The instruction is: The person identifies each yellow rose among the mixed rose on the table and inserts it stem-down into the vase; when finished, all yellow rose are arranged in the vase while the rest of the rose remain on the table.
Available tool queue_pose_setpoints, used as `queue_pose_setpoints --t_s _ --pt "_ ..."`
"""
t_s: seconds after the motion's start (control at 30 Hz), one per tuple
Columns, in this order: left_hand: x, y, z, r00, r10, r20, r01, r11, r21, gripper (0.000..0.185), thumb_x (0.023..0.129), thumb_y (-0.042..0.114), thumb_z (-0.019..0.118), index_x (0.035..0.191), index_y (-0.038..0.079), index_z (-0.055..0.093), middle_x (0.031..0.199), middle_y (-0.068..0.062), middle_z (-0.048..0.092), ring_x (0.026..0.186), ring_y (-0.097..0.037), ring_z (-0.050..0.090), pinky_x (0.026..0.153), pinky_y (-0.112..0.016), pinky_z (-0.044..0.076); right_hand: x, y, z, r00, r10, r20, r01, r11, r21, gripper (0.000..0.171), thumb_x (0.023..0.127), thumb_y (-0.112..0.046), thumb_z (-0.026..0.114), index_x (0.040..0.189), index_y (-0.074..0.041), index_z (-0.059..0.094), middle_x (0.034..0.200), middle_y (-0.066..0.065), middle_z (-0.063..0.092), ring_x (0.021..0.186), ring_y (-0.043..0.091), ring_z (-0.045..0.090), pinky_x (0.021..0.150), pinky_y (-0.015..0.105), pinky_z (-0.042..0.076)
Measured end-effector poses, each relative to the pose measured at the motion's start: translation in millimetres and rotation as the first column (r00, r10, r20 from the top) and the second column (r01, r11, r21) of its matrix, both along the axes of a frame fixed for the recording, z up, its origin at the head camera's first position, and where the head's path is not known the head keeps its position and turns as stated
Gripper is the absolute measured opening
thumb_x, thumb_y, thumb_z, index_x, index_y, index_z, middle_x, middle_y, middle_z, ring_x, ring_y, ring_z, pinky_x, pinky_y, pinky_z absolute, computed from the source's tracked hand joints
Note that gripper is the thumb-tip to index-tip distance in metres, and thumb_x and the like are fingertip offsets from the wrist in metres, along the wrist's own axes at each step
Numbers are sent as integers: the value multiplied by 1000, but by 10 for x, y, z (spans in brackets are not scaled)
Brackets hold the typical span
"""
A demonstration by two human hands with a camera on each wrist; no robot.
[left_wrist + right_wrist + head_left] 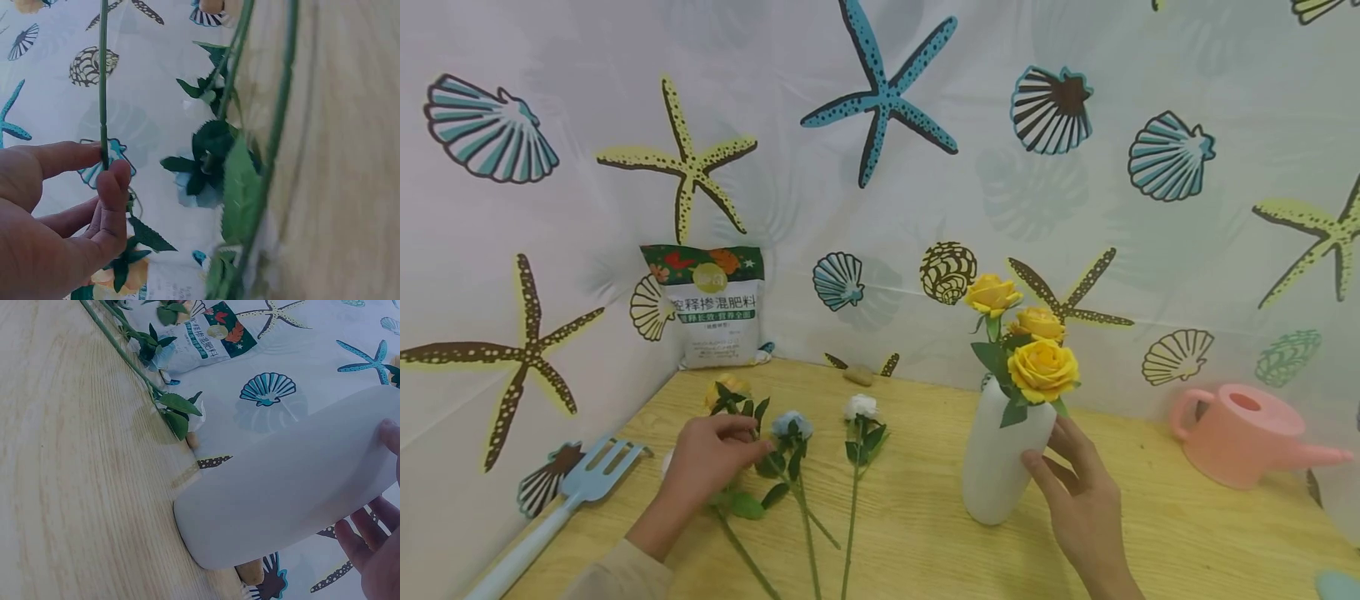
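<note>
My left hand point(711, 458) pinches the green stem point(103, 81) of a yellow flower point(737, 385) between thumb and fingertips; its bloom shows just beyond the hand in the head view. Right beside it on the table lie a blue flower point(793, 424) and a white flower point(861, 407), their stems pointing toward me. Another white bloom is mostly hidden behind the left hand. With fingers and thumb around its upper part, my right hand point(1086, 504) holds a white vase point(1000, 458), which leans slightly. Yellow roses point(1043, 371) with green leaves stand in its mouth.
A light blue garden fork point(597, 471) lies at the left edge of the wooden table. Behind it stands a fertilizer bag point(722, 325) by the patterned backdrop. A stone point(859, 376) sits at the back, and a pink watering can point(1240, 433) at the right.
</note>
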State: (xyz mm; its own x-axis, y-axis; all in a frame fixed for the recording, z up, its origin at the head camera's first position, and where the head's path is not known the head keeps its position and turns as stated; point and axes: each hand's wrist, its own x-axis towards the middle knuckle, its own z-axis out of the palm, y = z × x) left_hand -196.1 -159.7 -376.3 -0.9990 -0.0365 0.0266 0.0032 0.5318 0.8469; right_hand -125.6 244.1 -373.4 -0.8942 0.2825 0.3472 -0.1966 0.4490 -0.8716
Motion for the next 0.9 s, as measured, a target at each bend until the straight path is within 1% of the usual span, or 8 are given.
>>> queue_pose_setpoints --t_s 0.17,0.3,0.43,0.53,0.63,0.77,0.83,0.9 --pt "38 168 165 998 8 -67 0 992 125 46 87 19 79 129 2 67 103 -10 71 83 -7 68 68 -27 57 0 9 -9 1000 -5 -13 5 1000 7 58 98 -19 68 151 -21 46 143 0 55 118 -11 49 93 4 45" --pt "93 398 335 988 -13 -154 47 975 217 43 88 12 79 128 2 67 103 -12 72 80 0 68 69 -20 55 -4 9 -14 999 -4 -33 4 1000 9 57 98 -17 67 151 -20 47 141 -1 56 118 -11 50 93 5 46" --pt "171 683 477 946 -57 -320 162 937 310 40 86 1 78 124 -2 67 104 -19 71 80 0 68 74 -19 57 -5 0 -16 999 9 -53 -9 1000 1 56 98 -15 68 150 -19 48 139 0 56 118 -10 51 93 7 48" --pt "215 908 570 870 -87 -485 274 904 329 40 83 -7 77 121 -6 66 102 -24 70 81 0 67 77 -19 58 -4 1 -19 998 17 -55 -17 1000 -5 56 98 -15 68 150 -18 47 139 0 56 118 -10 51 95 9 48" --pt "230 1129 691 756 -118 -644 392 870 300 40 80 -12 77 119 -9 65 101 -25 69 84 -2 67 79 -20 58 -8 7 -23 998 21 -59 -21 1000 -2 56 98 -15 68 150 -18 47 140 0 56 119 -10 51 95 10 49" --pt "192 1412 883 598 -143 -789 503 833 231 40 79 -15 77 116 -10 63 101 -23 68 84 -10 69 78 -23 59 -13 20 -28 997 21 -69 -20 1000 11 56 97 -15 68 150 -19 48 141 0 56 119 -10 51 95 9 49" --pt "156 1538 965 541 -137 -830 528 824 208 38 79 -15 77 114 -10 63 101 -23 68 82 -17 70 77 -25 60 -16 26 -31 997 23 -75 -22 1000 13 56 97 -14 68 150 -19 48 140 0 56 119 -10 51 95 9 48" --pt "114 1649 1028 502 -119 -856 531 824 197 37 80 -14 77 114 -10 63 100 -22 68 80 -23 71 76 -26 60 -14 29 -33 997 27 -77 -27 1000 5 56 97 -14 68 149 -19 48 140 1 57 119 -9 52 95 9 49"
